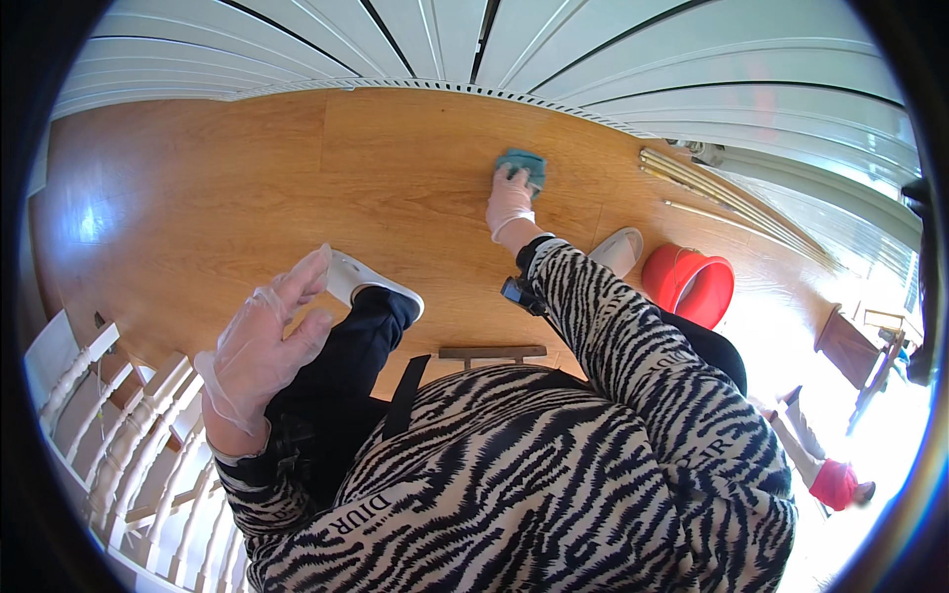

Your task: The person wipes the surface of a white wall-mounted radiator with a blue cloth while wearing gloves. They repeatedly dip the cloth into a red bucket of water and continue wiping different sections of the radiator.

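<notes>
My right hand (pixel 509 199), in a thin clear glove, grips a folded teal cloth (pixel 528 161) and presses it on the wood-plank floor (pixel 385 178). The cloth lies a short way in front of the white panelled wall. Raised at the left, my left hand (pixel 270 345) wears the same kind of glove. It holds nothing, and its thumb stands apart from the fingers. Beneath it is my left foot in a white slipper (pixel 371 278); the other white slipper (pixel 619 252) shows beyond my right forearm.
A red bucket (pixel 686 285) stands right of my right foot. Several long thin strips (pixel 726 196) lie along the floor's right side. White balusters (pixel 141 437) line the left. A wooden bar (pixel 492 353) is between my legs. Another person (pixel 834 482) is far right.
</notes>
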A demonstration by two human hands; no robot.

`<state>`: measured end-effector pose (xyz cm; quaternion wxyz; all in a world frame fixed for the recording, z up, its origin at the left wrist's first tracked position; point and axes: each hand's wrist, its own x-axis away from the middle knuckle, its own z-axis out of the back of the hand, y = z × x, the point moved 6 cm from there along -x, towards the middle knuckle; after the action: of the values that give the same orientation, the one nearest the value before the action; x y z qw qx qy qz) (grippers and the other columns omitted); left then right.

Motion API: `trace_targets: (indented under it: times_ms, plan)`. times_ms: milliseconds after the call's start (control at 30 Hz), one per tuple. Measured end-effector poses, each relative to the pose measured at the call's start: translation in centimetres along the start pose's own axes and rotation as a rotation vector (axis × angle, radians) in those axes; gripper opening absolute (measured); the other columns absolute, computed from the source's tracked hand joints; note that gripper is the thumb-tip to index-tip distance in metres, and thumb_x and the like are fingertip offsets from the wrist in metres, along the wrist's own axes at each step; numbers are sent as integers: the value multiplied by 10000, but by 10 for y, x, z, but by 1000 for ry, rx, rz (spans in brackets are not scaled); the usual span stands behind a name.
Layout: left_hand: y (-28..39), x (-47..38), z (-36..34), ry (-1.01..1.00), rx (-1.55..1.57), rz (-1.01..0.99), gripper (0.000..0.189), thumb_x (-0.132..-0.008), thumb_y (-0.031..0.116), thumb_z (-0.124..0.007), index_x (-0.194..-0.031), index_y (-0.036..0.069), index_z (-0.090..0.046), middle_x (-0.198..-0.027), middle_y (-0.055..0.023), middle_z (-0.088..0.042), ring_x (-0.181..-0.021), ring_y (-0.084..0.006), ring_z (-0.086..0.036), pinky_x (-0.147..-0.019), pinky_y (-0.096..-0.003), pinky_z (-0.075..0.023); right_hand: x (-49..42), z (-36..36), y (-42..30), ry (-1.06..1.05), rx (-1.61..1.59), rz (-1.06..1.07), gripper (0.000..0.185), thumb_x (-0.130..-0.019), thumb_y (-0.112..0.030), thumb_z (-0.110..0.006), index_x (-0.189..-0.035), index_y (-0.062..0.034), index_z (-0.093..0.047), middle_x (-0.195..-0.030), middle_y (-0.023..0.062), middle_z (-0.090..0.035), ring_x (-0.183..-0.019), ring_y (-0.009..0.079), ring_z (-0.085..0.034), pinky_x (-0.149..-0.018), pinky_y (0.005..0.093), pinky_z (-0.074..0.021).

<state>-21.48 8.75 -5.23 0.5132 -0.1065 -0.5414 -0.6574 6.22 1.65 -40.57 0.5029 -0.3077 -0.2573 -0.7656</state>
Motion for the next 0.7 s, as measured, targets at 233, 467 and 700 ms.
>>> trace_targets:
  times_ms: [233, 467, 700]
  plan:
    - [1, 2, 0, 16, -34, 10, 644, -940, 159, -650, -1551, 105, -457, -1371, -183, -623, -1245, -266, -610, -1089, -392, -454, 17, 27, 3, 81, -131, 191, 1072, -792, -21, -794, -1647, -219, -178, -1706, 197, -117, -1477, 387, -380, -1057, 424, -549]
    - [6, 4, -1, 9, -46, 34, 641, -947, 180, -658, -1552, 120, -458, -1353, -190, -632, -1234, -277, -617, -1082, -398, -460, 16, 25, 8, 121, 27, 328, 942, -886, -57, -726, -1646, -267, -210, -1715, 191, -96, -1540, 416, -239, -1147, 423, -460]
    - [10, 4, -1, -8, -77, 22, 641, -957, 218, -657, -1555, 114, -450, -1334, -199, -638, -1232, -282, -618, -1084, -413, -458, 20, 28, -8, 88, 150, 404, 900, -884, 33, -668, -1635, -253, -264, -1712, 170, -140, -1523, 423, -283, -1101, 407, -506]
